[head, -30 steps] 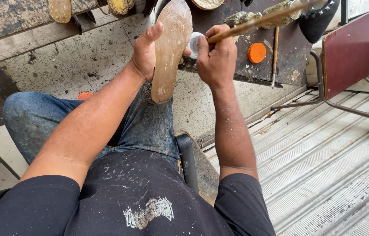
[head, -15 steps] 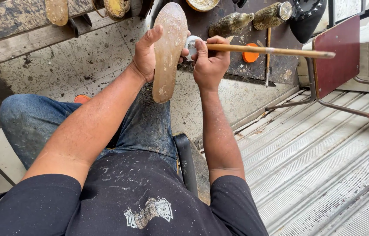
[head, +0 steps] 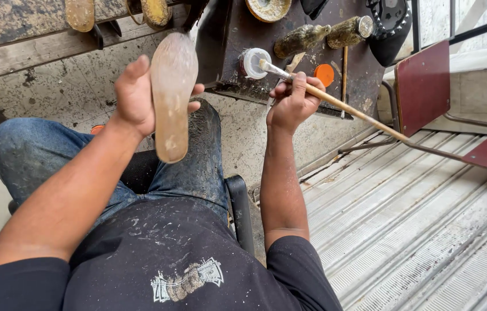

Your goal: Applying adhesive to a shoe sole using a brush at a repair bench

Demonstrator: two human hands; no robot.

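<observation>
Since half a second ago, the right hand (head: 292, 103) has drawn away from the shoe sole (head: 172, 95) and swung its brush (head: 336, 102) round, so that the bristle end now sits at the mouth of a small white jar (head: 252, 62) on the dark workbench (head: 289, 26). Earlier the brush tip was beside the sole and the handle pointed off to the right, nearly level; now the long wooden handle slants down and to the right, past the hand.

A seated person is seen from above, looking down over a black shirt and glue-stained blue jeans. Their left hand (head: 137, 95) is closed round a long, pale shoe sole, thumb on one edge and fingertips showing at the other, holding it upright with its flat, grimy face toward the camera, above the knees. It has stayed in much the same place. Their right hand is closed in a pinch on the brush handle close to the metal collar.

Beyond the jar, the workbench carries an orange lid (head: 324, 75), two crusted bottles (head: 301, 39) lying side by side, and a round tin (head: 268, 8) at the top edge. Upper left, a worn wooden plank (head: 13, 29) runs across, with more soles resting on it. At right, a dark red metal chair (head: 425, 86) stands on a ribbed metal floor (head: 416, 230).
</observation>
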